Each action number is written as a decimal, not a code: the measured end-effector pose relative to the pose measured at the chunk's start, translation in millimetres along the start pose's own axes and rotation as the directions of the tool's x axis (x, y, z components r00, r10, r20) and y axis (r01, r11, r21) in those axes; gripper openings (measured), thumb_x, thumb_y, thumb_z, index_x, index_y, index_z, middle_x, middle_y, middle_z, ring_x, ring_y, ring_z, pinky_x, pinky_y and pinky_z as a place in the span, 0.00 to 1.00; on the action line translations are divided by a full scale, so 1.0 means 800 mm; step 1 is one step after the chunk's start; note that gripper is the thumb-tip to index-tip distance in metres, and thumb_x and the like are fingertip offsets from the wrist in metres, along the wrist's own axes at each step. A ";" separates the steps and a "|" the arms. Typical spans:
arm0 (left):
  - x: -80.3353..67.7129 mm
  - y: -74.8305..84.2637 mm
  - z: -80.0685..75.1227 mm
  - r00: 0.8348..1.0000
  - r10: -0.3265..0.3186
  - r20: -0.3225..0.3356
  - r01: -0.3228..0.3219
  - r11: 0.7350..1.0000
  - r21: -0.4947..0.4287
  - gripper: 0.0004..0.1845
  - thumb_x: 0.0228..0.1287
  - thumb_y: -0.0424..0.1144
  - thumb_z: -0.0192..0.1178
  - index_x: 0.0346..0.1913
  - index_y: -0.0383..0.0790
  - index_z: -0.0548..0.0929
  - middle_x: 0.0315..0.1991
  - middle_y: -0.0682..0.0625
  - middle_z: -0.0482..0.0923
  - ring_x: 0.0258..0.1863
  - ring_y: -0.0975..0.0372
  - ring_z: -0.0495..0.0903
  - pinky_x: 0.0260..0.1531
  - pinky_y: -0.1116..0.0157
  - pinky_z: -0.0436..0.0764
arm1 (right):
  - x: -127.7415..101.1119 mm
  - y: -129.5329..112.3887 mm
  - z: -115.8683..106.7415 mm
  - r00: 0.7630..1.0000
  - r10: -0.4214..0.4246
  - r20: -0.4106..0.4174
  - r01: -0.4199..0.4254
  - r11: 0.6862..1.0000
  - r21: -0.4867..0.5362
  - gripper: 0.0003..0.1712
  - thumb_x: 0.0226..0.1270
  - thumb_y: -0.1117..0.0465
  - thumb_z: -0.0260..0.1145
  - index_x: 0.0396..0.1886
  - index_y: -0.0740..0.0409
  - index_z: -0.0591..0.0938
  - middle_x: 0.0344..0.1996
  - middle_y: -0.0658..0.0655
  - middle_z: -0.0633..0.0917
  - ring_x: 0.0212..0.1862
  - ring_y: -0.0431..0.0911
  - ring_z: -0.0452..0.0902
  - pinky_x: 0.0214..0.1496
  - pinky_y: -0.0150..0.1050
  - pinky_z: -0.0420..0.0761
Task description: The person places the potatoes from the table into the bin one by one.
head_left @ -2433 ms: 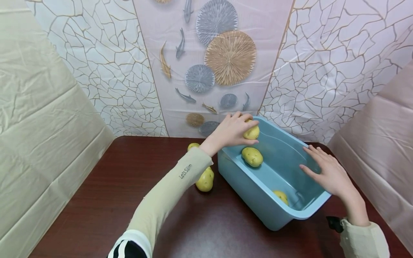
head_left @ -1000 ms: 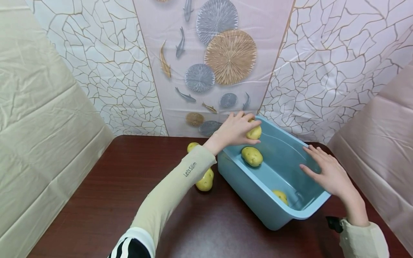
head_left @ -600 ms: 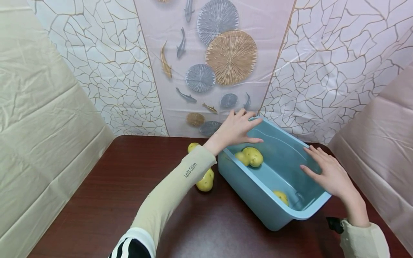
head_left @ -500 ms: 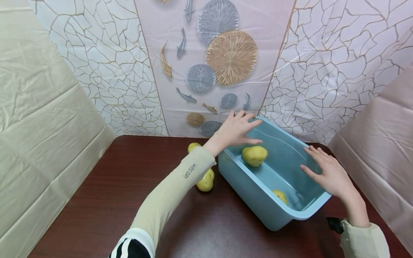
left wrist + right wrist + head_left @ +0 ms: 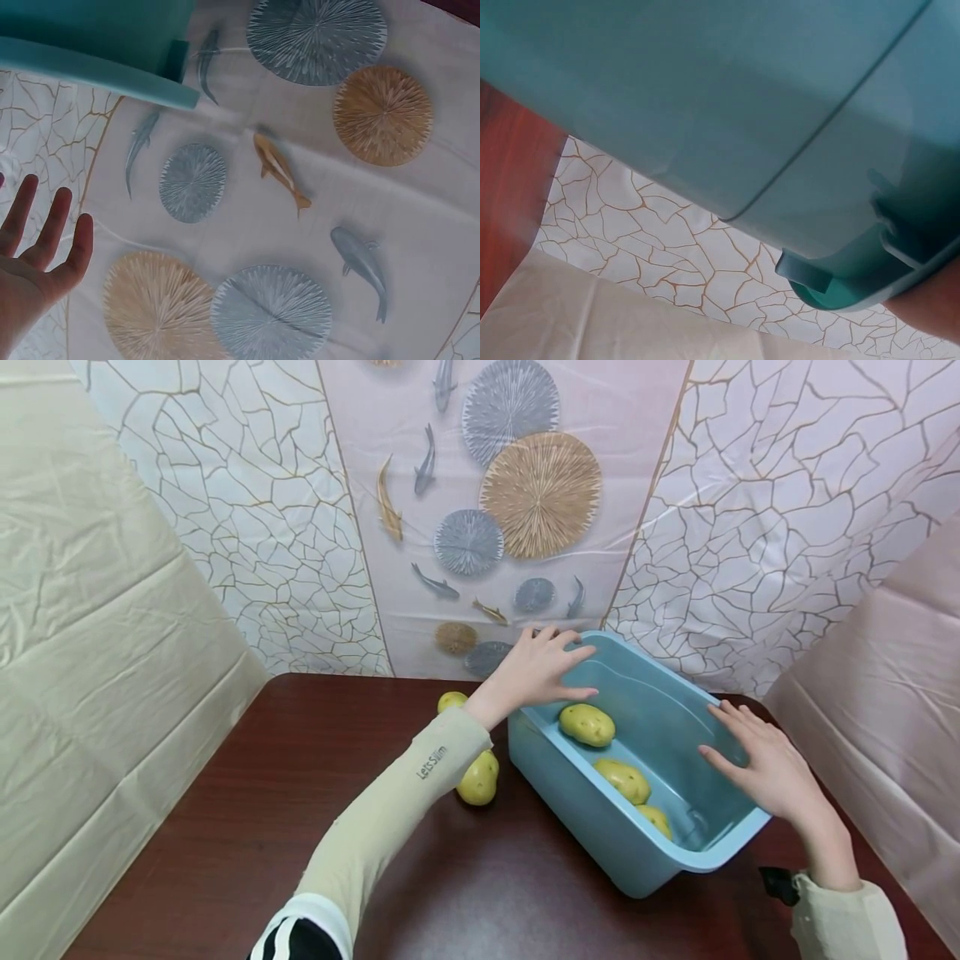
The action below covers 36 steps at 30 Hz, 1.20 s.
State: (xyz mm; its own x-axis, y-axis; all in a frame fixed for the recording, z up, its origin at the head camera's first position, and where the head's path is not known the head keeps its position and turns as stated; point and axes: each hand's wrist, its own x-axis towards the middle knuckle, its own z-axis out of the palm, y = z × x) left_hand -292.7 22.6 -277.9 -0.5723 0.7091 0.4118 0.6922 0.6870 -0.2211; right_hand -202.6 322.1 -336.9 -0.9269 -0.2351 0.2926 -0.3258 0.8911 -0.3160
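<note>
Potatoes [image 5: 587,725]: head view; one the left hand [image 5: 542,670] has just released lies in the tub [image 5: 573,806], making three inside; two sit outside on the table [image 5: 240,827].
Left hand: fingers spread, holding nothing, over the tub's far end.
Right hand [image 5: 767,762]: fingers extended, holding nothing, by the rim.
Sleeve [image 5: 397,810]: partly hides both outside potatoes.
Wall cloth [image 5: 255,225]: left-wrist view; spread fingers before it.
Tub wall [image 5: 705,112]: right-wrist view; fingers hidden, cannot tell.
</note>
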 end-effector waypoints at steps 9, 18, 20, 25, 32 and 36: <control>-0.009 -0.004 0.006 0.999 0.009 -0.032 -0.008 1.000 0.015 0.29 0.55 0.65 0.48 0.55 0.54 0.73 0.53 0.53 0.73 0.53 0.57 0.70 0.45 0.55 0.71 | 0.001 0.001 0.000 1.000 0.004 0.002 -0.004 1.000 0.003 0.38 0.62 0.47 0.56 0.65 0.63 0.59 0.65 0.72 0.55 0.68 0.66 0.41 0.64 0.63 0.41; -0.018 -0.004 0.013 0.997 0.013 -0.072 -0.011 1.000 0.026 0.27 0.57 0.64 0.48 0.55 0.54 0.74 0.52 0.53 0.74 0.52 0.58 0.70 0.46 0.55 0.69 | 0.001 0.001 0.000 1.000 -0.004 -0.005 0.004 1.000 0.005 0.38 0.62 0.48 0.56 0.65 0.63 0.59 0.65 0.73 0.56 0.68 0.66 0.42 0.64 0.62 0.41; -0.020 -0.002 0.014 0.997 0.018 -0.081 -0.015 0.999 0.038 0.27 0.57 0.63 0.47 0.55 0.54 0.74 0.53 0.53 0.74 0.51 0.58 0.70 0.45 0.55 0.70 | 0.001 0.001 0.000 1.000 -0.003 -0.005 0.003 1.000 0.008 0.38 0.62 0.48 0.56 0.65 0.63 0.59 0.65 0.72 0.56 0.68 0.66 0.41 0.65 0.63 0.40; -0.027 0.002 0.018 0.993 0.022 -0.119 -0.013 0.997 0.075 0.26 0.59 0.63 0.46 0.55 0.54 0.75 0.52 0.53 0.75 0.49 0.58 0.71 0.43 0.57 0.71 | 0.001 0.000 0.001 1.000 -0.002 -0.002 0.002 1.000 0.010 0.38 0.62 0.48 0.56 0.66 0.63 0.59 0.65 0.72 0.56 0.68 0.66 0.41 0.65 0.62 0.40; -0.037 0.006 0.018 0.985 0.015 -0.171 -0.007 0.999 0.048 0.23 0.59 0.60 0.47 0.53 0.54 0.76 0.50 0.53 0.76 0.48 0.58 0.72 0.41 0.58 0.71 | 0.001 0.001 0.001 1.000 -0.007 -0.007 0.007 1.000 0.003 0.38 0.62 0.48 0.56 0.65 0.64 0.59 0.65 0.72 0.55 0.68 0.66 0.41 0.65 0.62 0.40; -0.043 0.008 0.016 0.984 0.006 -0.178 0.000 0.999 0.033 0.21 0.61 0.58 0.48 0.52 0.54 0.77 0.49 0.53 0.77 0.48 0.57 0.73 0.39 0.58 0.72 | 0.001 0.001 0.001 1.000 -0.001 -0.003 0.001 1.000 0.006 0.38 0.62 0.48 0.56 0.66 0.64 0.58 0.65 0.73 0.55 0.68 0.66 0.41 0.65 0.62 0.40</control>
State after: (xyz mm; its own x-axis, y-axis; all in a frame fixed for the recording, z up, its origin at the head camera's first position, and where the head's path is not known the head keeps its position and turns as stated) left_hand -274.0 4.7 -304.9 -0.4812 0.6734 0.5612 0.6773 0.6920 -0.2496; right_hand -203.8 322.5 -338.1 -0.9258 -0.2352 0.2958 -0.3283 0.8884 -0.3210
